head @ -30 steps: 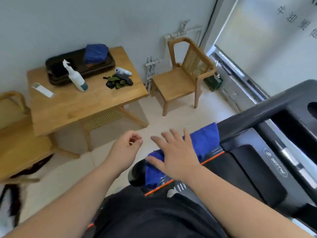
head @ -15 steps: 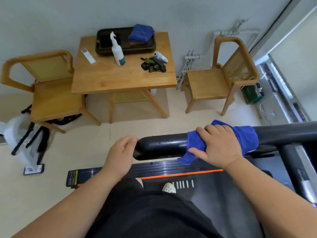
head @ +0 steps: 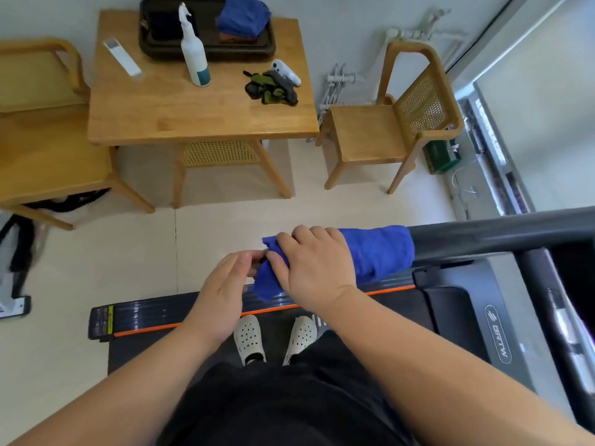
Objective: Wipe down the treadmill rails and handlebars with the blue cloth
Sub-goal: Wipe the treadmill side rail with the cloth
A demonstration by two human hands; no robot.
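**Partway: cloth at the handlebar's end, rails yet to do**

Your left hand (head: 222, 291) sits at the free end of the handlebar (head: 483, 235), fingertips against the cloth's corner. I cannot tell whether it grips the bar end or only touches it. Just right of it, your right hand (head: 317, 265) is clasped over the blue cloth (head: 376, 252), which is wrapped round that end of the bar. I judge you are midway through wiping this one bar; the dark length right of the cloth shows no sign either way. The orange-edged side rail (head: 145, 318) below your hands, and any bar out of view, look left to do.

Counted from the left:
- Two wooden chairs (head: 48, 149) (head: 370, 133), one each side of one tabletop (head: 161, 114).
- On the tabletop: one white remote (head: 122, 57), one tray (head: 225, 56), one spray bottle (head: 194, 56), one folded blue bundle (head: 243, 16) in the tray, one dark heap of fabric (head: 270, 90) and one white controller (head: 286, 72).
- Nearer you: two hands, one working cloth, one handlebar in view and two white shoes (head: 249, 338).
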